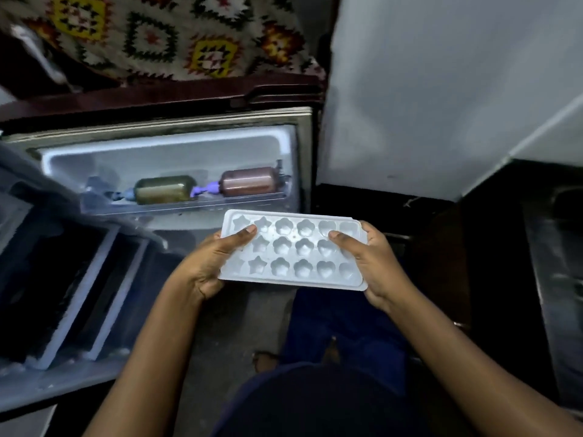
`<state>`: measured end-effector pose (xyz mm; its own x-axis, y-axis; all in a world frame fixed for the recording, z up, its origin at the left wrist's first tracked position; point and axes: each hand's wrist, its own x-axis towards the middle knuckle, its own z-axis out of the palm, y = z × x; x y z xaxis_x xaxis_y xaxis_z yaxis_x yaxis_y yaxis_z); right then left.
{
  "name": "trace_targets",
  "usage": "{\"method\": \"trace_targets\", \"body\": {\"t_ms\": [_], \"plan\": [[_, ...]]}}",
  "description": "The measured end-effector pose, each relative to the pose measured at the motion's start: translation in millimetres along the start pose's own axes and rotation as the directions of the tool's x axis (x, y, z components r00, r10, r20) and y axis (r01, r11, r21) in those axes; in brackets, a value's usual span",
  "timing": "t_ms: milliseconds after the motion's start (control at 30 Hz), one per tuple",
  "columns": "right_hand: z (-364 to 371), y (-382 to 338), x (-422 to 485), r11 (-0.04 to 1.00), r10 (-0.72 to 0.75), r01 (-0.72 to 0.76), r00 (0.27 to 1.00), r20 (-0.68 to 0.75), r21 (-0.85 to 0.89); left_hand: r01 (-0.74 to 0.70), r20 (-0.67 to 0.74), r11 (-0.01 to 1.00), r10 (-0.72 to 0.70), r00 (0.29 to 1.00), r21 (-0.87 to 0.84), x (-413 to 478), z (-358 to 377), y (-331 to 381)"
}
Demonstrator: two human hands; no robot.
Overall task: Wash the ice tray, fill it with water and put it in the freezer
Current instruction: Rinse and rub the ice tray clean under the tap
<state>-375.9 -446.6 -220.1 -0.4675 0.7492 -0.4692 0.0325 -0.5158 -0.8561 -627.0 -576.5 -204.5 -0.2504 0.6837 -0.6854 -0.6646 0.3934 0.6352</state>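
Holding the white plastic ice tray (293, 250) level by both short ends, left hand (208, 263) and right hand (369, 263) fingers clamped on it, in front of the open fridge door (170, 159).

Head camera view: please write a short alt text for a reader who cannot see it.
Two bare hands, left hand and right hand, hold a white plastic ice tray with star, flower and heart moulds level before an open fridge. Its door shelf holds two bottles lying flat, one yellowish, one pinkish.
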Motion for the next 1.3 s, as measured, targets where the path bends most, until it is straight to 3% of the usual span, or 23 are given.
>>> {"method": "trace_targets", "body": {"t_ms": [267, 533, 800, 1000, 1300], "plan": [[-113.2, -12.4, -32.0, 0.996, -0.019, 0.037, 0.976, -0.218, 0.079, 0.086, 0.145, 0.985, -0.108, 0.984, 0.148, 42.0, 119.4, -27.1], [-177.4, -11.1, -60.4, 0.976, 0.003, 0.101, 0.882, -0.472, 0.195, 0.117, 0.271, 0.91, -0.238, 0.933, 0.398, 85.9, 214.3, -33.9], [-215.5, -20.1, -78.3, 0.949, -0.002, 0.218, 0.726, -0.688, 0.227, 0.115, 0.424, 0.796, -0.431, 0.797, 0.594, 139.3, 302.3, -41.5], [-241.9, -24.8, -95.1, 0.918, 0.037, 0.296, 0.596, -0.802, 0.263, 0.065, 0.514, 0.7, -0.581, 0.631, 0.711, 158.3, 374.8, -55.9], [-274.3, -28.3, -116.4, 0.901, 0.074, 0.35, 0.459, -0.885, 0.257, 0.006, 0.543, 0.67, -0.608, 0.579, 0.743, 157.6, 445.5, -78.6]]}}
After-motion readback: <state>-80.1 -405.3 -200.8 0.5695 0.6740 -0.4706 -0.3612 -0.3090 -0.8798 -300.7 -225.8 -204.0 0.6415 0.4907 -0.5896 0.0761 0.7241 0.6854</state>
